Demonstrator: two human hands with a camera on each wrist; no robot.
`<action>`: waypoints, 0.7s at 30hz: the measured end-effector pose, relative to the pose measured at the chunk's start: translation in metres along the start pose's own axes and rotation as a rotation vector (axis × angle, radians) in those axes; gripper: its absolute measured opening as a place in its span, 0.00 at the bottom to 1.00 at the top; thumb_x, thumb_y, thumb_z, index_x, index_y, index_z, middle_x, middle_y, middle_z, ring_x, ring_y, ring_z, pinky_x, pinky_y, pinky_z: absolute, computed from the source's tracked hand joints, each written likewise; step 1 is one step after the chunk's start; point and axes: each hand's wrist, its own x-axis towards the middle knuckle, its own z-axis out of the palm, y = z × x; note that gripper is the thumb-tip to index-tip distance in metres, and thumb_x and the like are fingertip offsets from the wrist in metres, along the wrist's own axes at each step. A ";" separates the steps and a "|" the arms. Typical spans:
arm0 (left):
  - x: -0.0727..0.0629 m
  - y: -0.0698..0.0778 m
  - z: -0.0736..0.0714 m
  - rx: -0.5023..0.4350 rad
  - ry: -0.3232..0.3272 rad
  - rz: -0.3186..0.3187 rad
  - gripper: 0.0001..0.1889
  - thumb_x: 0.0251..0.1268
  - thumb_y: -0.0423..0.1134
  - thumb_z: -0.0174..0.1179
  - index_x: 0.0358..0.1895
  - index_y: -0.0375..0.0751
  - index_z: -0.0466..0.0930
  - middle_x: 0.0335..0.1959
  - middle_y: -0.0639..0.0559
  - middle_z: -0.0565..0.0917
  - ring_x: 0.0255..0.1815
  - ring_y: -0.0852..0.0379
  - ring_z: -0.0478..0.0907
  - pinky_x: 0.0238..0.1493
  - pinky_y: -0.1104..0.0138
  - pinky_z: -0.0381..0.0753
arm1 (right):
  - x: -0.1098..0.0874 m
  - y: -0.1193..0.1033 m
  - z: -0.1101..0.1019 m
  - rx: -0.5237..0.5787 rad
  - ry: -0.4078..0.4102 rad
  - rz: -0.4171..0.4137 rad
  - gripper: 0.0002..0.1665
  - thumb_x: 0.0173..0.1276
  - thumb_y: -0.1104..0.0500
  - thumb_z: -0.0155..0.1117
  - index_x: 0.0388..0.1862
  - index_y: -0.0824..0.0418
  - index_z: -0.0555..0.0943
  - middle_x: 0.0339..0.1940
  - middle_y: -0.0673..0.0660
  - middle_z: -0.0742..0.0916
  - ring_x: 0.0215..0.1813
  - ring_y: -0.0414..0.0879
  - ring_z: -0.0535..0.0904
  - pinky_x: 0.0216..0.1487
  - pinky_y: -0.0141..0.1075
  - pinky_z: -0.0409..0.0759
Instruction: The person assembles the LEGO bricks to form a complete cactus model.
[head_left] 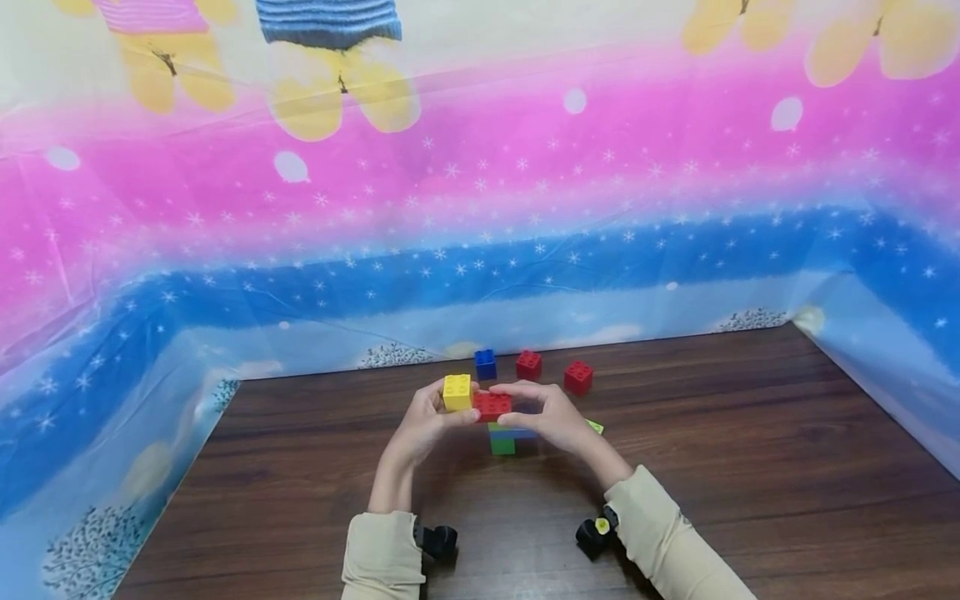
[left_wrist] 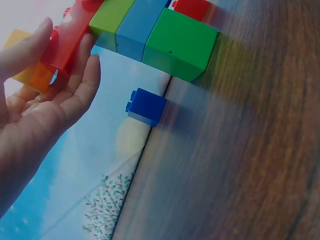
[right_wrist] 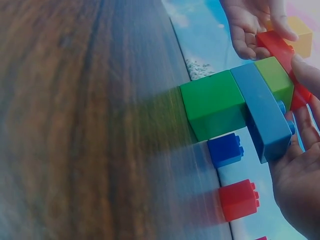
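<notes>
A red brick lies across the top of a small stack, with a yellow brick on its left end. Under it come a light green brick, a long blue brick jutting out to the right, and a green brick standing on the table. My left hand pinches the red brick's left end beside the yellow brick, thumb in front. From the right, my right hand pinches the other end between thumb and fingers. Its fingers hide part of the blue brick in the head view.
Behind the stack stand a dark blue brick and two red bricks, one nearer the middle, one farther right. A light green piece shows behind my right wrist. A patterned cloth rises along the table's back edge.
</notes>
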 end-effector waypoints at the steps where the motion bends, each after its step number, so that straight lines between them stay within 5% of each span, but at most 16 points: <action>1: 0.000 0.000 0.000 0.004 -0.002 0.000 0.25 0.61 0.26 0.61 0.62 0.27 0.69 0.57 0.31 0.77 0.47 0.61 0.78 0.51 0.71 0.80 | 0.000 0.000 0.000 -0.001 0.000 -0.002 0.27 0.64 0.49 0.68 0.64 0.45 0.78 0.68 0.53 0.79 0.72 0.55 0.68 0.66 0.57 0.72; 21: -0.001 -0.001 0.001 0.033 0.008 -0.031 0.25 0.63 0.29 0.61 0.63 0.31 0.68 0.58 0.34 0.76 0.50 0.58 0.77 0.60 0.64 0.79 | -0.001 -0.001 0.001 0.000 0.002 -0.015 0.29 0.64 0.49 0.68 0.65 0.50 0.77 0.68 0.54 0.79 0.72 0.57 0.68 0.65 0.57 0.74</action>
